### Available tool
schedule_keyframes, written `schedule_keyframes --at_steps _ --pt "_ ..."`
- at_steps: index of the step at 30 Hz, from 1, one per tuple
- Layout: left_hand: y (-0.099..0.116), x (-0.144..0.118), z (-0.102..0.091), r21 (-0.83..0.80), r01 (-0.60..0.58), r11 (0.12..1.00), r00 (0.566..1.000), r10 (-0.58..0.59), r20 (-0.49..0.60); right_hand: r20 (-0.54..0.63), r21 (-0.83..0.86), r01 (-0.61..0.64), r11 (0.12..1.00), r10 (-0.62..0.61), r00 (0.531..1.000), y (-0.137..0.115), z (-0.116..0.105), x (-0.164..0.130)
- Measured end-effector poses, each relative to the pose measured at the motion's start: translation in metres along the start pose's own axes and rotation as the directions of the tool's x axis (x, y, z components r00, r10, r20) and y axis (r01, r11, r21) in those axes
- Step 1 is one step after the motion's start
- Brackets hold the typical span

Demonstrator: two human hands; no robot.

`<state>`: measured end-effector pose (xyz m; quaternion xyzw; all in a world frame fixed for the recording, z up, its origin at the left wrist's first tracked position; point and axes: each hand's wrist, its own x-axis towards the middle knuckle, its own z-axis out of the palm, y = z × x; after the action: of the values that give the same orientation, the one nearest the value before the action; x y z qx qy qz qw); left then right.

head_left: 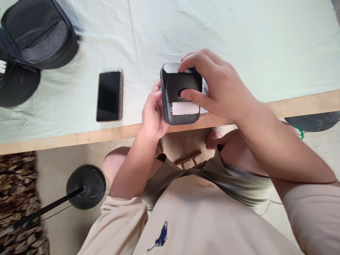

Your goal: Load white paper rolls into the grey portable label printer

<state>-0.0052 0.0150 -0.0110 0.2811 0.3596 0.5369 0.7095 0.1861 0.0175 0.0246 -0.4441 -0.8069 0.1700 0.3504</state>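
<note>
A small dark grey box-shaped device (175,86) with a white label at its front slot stands at the near edge of the table (233,42). My left hand (152,115) grips its left side. My right hand (215,85) lies over its top and right side, the fingers curled on the far top edge and the thumb pressed into a dark recess on the top face. A white label (185,108) shows just below the thumb.
A black smartphone (109,95) lies screen up left of the device. An open black bag (37,33) sits at the far left corner. The table wears a pale cloth with a wooden front edge (79,136). Below, a round black stand base (86,186) rests on the floor.
</note>
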Motion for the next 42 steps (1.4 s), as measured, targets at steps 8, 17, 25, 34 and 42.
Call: schedule_keyframes --at_steps 8,17,25,34,42 --pt "0.001 0.001 0.001 -0.03 0.048 0.998 0.998 -0.049 -0.046 0.007 -0.111 0.101 0.989 -0.101 0.995 0.004 -0.013 -0.004" --pt "0.011 -0.009 0.007 -0.082 0.135 0.987 0.991 -0.136 -0.004 -0.357 0.129 0.077 0.989 -0.026 0.934 -0.027 -0.01 -0.003" --pt "0.008 -0.015 0.011 -0.098 0.137 0.986 0.99 -0.139 -0.017 -0.026 -0.228 0.001 0.974 -0.007 1.0 0.005 -0.008 -0.003" --pt "-0.001 -0.009 -0.002 0.065 0.07 0.995 0.996 -0.073 0.048 0.052 -0.243 -0.169 0.955 0.187 0.981 -0.011 -0.009 0.003" --pt "0.007 -0.008 -0.004 -0.058 0.148 0.987 0.981 -0.14 0.132 -0.124 0.51 -0.359 0.782 0.48 0.868 0.026 -0.072 -0.015"
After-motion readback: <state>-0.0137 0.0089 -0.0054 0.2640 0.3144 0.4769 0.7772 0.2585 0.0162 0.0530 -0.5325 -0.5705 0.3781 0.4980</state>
